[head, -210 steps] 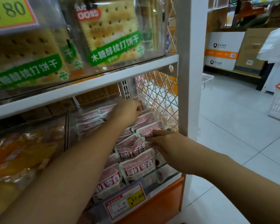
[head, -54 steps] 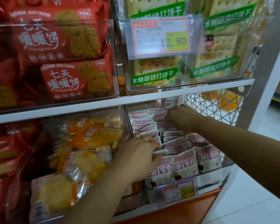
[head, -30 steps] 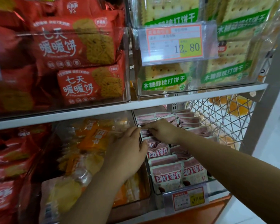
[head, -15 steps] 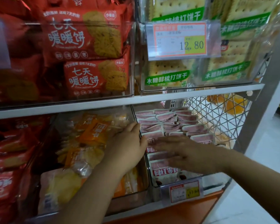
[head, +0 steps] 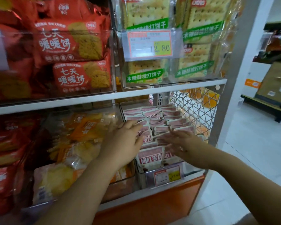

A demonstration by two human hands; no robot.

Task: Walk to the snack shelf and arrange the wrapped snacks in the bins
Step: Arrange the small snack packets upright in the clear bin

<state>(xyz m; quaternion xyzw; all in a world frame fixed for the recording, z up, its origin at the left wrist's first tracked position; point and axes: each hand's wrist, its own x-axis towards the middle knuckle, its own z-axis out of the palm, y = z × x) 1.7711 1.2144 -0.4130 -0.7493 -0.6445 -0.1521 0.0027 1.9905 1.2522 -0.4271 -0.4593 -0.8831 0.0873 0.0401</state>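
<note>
Far left on the upper shelf stood the red biscuit packs, and below them a bin of orange packets, heaped loosely. Neither hand was on these.

The left hand reached across the orange packets to the divider, its fingers stretched out fairly straight and close together. The fingertips lay at the left edge of the pink rows; it pinched nothing that I could see.

The pink wrapped snacks filled the clear bin at the right end of the lower shelf. They stood on edge, leaning back, in about three columns running from front to rear, each pack's long side lying across the bin from left to right. They were small flat pouches, pink with white borders and dark lettering. The back rows looked tidy; the ones just between the hands sat less evenly.

The right hand hung over the middle and right columns, fingers spread apart, gripping nothing. It was blurred, so I could not tell whether it touched the packs. Both hands were close to the uneven packs, which lay between and just beyond them. My guess was that the next squaring push would come inward from both sides.

Beyond stood the wire mesh panel, closing the shelf's right end.
</note>
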